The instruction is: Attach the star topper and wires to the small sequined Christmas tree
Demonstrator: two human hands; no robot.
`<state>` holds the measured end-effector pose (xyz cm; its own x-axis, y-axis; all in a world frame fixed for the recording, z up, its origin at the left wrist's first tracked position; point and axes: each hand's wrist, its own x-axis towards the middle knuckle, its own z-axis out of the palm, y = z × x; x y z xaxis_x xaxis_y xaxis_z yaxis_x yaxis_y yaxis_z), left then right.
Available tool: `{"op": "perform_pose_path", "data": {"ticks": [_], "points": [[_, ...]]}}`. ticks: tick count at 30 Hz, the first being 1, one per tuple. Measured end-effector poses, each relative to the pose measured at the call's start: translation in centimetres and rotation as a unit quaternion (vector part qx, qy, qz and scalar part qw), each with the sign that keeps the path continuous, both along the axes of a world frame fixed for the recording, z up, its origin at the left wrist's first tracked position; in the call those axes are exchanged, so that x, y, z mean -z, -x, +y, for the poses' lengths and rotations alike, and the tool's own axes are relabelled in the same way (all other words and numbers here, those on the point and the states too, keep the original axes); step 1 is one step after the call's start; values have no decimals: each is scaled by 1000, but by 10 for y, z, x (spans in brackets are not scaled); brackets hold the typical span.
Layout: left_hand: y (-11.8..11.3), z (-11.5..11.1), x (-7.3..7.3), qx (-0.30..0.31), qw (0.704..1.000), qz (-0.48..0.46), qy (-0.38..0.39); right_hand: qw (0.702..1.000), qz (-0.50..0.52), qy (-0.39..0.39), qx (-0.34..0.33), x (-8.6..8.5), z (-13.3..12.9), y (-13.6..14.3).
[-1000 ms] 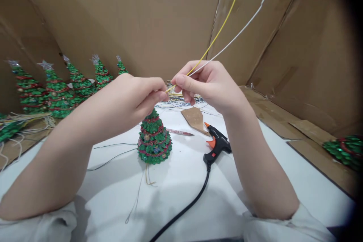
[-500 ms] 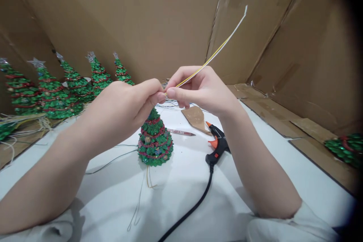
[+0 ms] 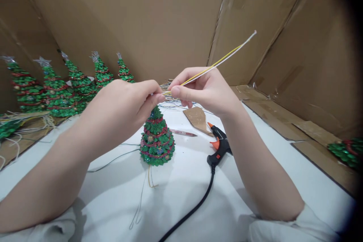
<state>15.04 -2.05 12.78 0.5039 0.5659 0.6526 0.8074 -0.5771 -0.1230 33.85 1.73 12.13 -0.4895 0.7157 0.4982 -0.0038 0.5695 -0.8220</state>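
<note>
My left hand (image 3: 133,104) is closed in a pinch on one end of a pair of thin wires (image 3: 219,61), one yellow and one white. Close beside it, my right hand (image 3: 198,89) pinches the same wires between thumb and forefinger. Their free ends slant up to the right past my knuckles. Below my left fingertips a small green Christmas tree (image 3: 157,140) with red garlands stands upright on the white table (image 3: 176,196); its top is partly hidden by my left hand. Thin wires come out from under its base.
A black and orange hot glue gun (image 3: 218,145) with its cord lies near my right forearm. Behind it are a cardboard scrap (image 3: 196,118) and a pen (image 3: 183,133). Several finished trees (image 3: 58,90) line the left back, near loose wires (image 3: 25,121). Cardboard walls (image 3: 170,22) enclose the table.
The wires' free end has swung down and slightly right. A small gap has opened between my two pinches, with wire showing there. The whole view has shifted slightly.
</note>
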Motion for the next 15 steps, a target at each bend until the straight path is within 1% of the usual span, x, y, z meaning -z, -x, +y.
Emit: {"op": "perform_pose_path", "data": {"ticks": [4,6,12,15], "points": [[0,0,2,-2,1000,8,9,1000,-2,0,8,0,2,-2],[0,-3,2,-9,1000,4,-3,1000,6,4,7,1,5,-4],[-4,-7,2,-38,993,-15,-114,999,-2,46,-15,1,9,-6],[-4,-6,3,-52,989,-7,-139,998,-15,64,-12,0,9,-6]]}}
